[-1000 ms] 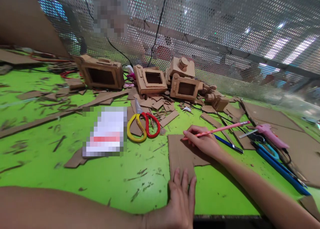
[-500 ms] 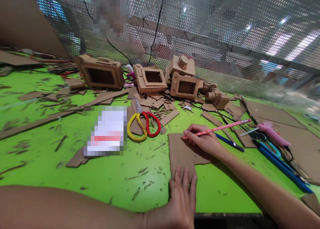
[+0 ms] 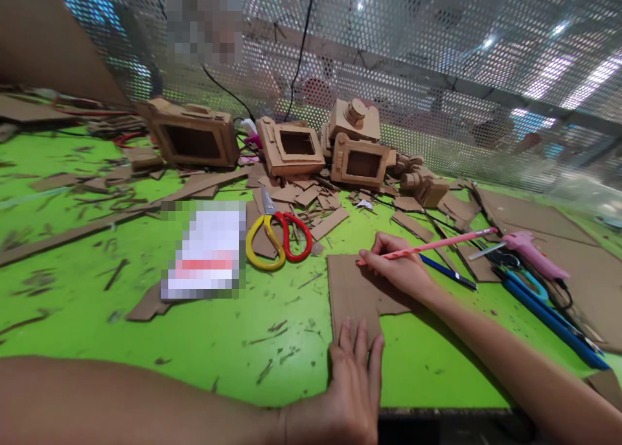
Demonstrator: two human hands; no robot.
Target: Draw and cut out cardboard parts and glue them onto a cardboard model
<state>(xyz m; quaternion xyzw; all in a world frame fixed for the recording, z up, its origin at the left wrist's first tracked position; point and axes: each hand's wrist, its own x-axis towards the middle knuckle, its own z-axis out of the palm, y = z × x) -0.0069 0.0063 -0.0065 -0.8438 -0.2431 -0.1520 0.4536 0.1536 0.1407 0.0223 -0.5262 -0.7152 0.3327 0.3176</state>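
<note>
A flat brown cardboard piece [image 3: 350, 293] lies on the green table [image 3: 218, 348] in front of me. My left hand [image 3: 354, 383] rests flat on its near edge, fingers stretched out together. My right hand [image 3: 396, 267] is closed round a pink pencil [image 3: 437, 245], its tip down at the cardboard's far edge and its shaft pointing up to the right.
Yellow-and-red scissors [image 3: 276, 234] lie left of the cardboard, beside a blurred white sheet [image 3: 207, 251]. Several cardboard camera models [image 3: 291, 148] and scraps stand at the back before a perforated metal screen. A blue pen [image 3: 447, 271], pink glue gun [image 3: 532, 251] and blue tools [image 3: 549, 315] lie right.
The view has shifted slightly. My right hand with the pencil has edged a little to the right along the cardboard's far edge. My left hand stays flat.
</note>
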